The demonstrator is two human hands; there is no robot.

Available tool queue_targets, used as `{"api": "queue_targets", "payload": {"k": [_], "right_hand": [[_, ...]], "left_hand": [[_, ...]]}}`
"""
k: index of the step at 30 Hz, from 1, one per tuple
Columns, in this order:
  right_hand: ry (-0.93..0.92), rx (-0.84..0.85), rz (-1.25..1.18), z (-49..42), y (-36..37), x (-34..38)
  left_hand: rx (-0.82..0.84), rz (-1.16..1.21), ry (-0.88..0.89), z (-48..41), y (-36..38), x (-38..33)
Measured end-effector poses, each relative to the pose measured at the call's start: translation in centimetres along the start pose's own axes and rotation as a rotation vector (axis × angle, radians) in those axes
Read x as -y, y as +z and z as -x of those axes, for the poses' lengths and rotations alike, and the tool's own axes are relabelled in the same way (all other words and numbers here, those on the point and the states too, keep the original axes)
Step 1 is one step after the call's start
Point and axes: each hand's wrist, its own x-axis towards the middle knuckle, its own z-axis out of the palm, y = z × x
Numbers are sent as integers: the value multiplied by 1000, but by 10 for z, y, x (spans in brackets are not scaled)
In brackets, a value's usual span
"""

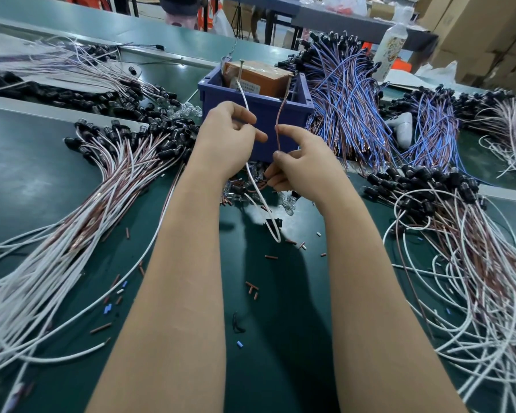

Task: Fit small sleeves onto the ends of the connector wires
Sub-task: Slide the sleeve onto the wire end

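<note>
The green table (36,180) fills your view, with heaps of connector wires on 3 sides. A white-and-brown bundle (81,228) fans out to your left, a looser one (474,278) sprawls to your right, and blue wires (346,108) pile up beyond your right hand. Straight ahead stands a blue crate (295,114) holding an orange box (259,76).

Both your hands are raised just in front of the crate, near each other but apart. Your left hand (227,135) has its fingers curled in, pinching the white wire (259,192). That wire runs up past the crate rim and hangs below your hand to the table. Your right hand (307,162) pinches the brown wire (278,135) between thumb and forefinger, its other fingers curled under. That wire stands nearly upright, its top end against the crate.

Clear bulbs (288,202) lie under your hands. Loose sleeves (271,257), mostly brown, with a few blue and white, are scattered on the table between and beside your forearms. I cannot tell whether your fingers hold a sleeve.
</note>
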Motion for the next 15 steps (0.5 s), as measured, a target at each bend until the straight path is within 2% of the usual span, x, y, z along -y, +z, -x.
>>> {"api": "queue_targets", "payload": {"k": [15], "right_hand": [[-5, -30, 21, -1, 1, 0]], "left_hand": [[24, -4, -8, 0, 1, 1]]}}
